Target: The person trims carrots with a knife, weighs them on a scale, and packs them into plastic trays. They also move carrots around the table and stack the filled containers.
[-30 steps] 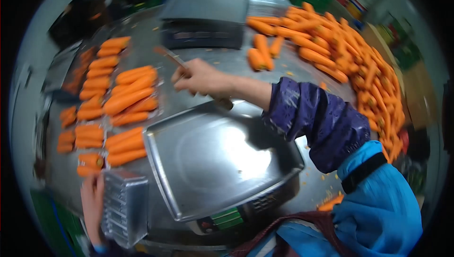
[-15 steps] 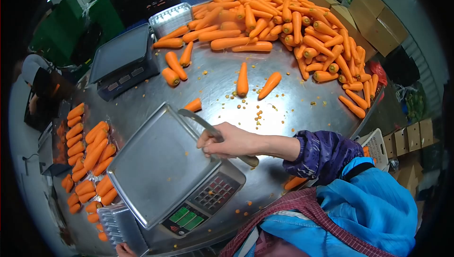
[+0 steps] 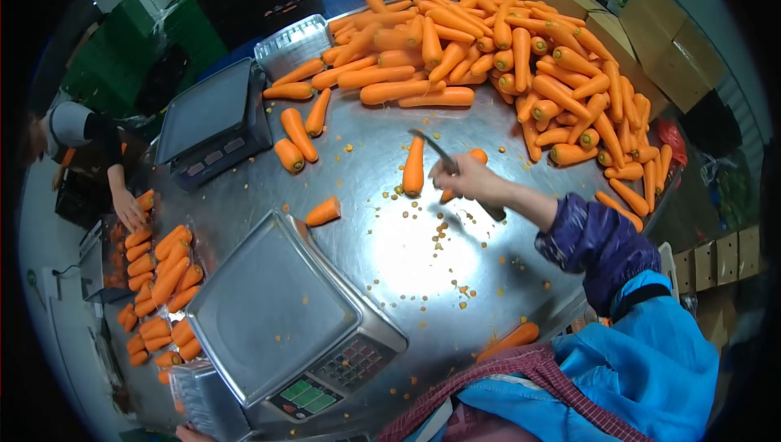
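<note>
My right hand (image 3: 468, 179) is closed round the handle of a knife with a curved blade (image 3: 435, 147). It hovers over the metal table, close to two loose carrots: one carrot (image 3: 413, 169) lies under the blade, and the other is partly hidden by my hand. At the bottom left edge, a small part of my left hand (image 3: 193, 434) shows beside clear plastic trays (image 3: 210, 400); its fingers are mostly cut off by the frame. Between my hands stands a weighing scale (image 3: 272, 312) with a bare metal pan and a green display.
A big heap of carrots (image 3: 521, 51) covers the far side. Another scale (image 3: 213, 116) and stacked plastic trays (image 3: 293, 41) stand at the back left. Packed carrots (image 3: 169, 267) lie at left, where another person's hand (image 3: 128, 207) reaches in. Carrot trimmings (image 3: 440, 234) dot the table.
My right hand has moved with the knife from the scale's edge, away and to the right, to the two loose carrots. The other person's arm now reaches over the packed carrots.
</note>
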Tool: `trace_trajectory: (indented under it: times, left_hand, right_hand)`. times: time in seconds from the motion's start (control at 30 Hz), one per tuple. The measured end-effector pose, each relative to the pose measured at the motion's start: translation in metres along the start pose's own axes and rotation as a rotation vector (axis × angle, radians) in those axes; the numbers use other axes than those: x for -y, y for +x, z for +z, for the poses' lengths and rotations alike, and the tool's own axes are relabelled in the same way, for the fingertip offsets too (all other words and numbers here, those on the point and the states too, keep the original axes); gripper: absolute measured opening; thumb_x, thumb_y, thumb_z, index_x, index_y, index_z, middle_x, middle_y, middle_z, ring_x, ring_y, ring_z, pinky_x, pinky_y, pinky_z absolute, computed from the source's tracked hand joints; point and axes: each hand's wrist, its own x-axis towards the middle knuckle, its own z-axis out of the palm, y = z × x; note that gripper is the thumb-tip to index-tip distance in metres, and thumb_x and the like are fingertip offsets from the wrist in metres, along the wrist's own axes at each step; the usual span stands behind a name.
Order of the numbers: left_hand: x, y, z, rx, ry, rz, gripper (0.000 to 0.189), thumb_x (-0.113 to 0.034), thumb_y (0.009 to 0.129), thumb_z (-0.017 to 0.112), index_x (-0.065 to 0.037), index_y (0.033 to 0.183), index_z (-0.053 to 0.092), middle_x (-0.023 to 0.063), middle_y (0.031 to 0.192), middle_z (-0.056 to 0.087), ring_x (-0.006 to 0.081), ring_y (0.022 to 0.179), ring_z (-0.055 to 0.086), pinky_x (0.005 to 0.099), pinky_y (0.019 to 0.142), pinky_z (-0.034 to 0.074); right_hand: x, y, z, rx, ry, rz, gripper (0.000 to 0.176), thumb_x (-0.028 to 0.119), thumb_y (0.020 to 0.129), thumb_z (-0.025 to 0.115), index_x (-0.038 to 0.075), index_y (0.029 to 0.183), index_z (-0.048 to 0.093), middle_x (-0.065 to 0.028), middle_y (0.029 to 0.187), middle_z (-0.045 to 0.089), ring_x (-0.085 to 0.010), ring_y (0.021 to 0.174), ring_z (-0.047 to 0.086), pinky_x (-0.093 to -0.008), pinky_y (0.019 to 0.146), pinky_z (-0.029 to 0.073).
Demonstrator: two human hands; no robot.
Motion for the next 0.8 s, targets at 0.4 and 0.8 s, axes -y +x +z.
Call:
trace_trajectory:
  times: [0.4, 0.8]
  left_hand:
    - [-0.196, 0.080, -0.070, 0.017, -0.539, 0.076, 0.008, -0.006, 0.087, 0.047, 0.001, 0.081, 0.046, 0.0118, 0.072, 0.042, 0.0237, 0.066, 0.045, 0.0325, 0.061, 0.038]
    - [-0.266, 0.086, -0.103, 0.138, -0.897, 0.235, 0.008, 0.000, 0.085, 0.047, 0.000, 0.078, 0.043, 0.0122, 0.072, 0.040, 0.0263, 0.063, 0.043, 0.0320, 0.059, 0.038]
  right_hand:
    - [-0.017, 0.205, -0.059, -0.492, -1.016, -0.227, 0.024, 0.009, 0.076, 0.054, 0.000, 0.098, 0.049, -0.0201, 0.099, 0.057, -0.0347, 0.092, 0.059, -0.0446, 0.075, 0.047]
    - [0.025, 0.118, -0.033, 0.081, -1.156, 0.123, 0.050, 0.036, 0.063, 0.074, -0.004, 0.089, 0.063, -0.0186, 0.080, 0.065, -0.0309, 0.076, 0.064, -0.0407, 0.066, 0.051]
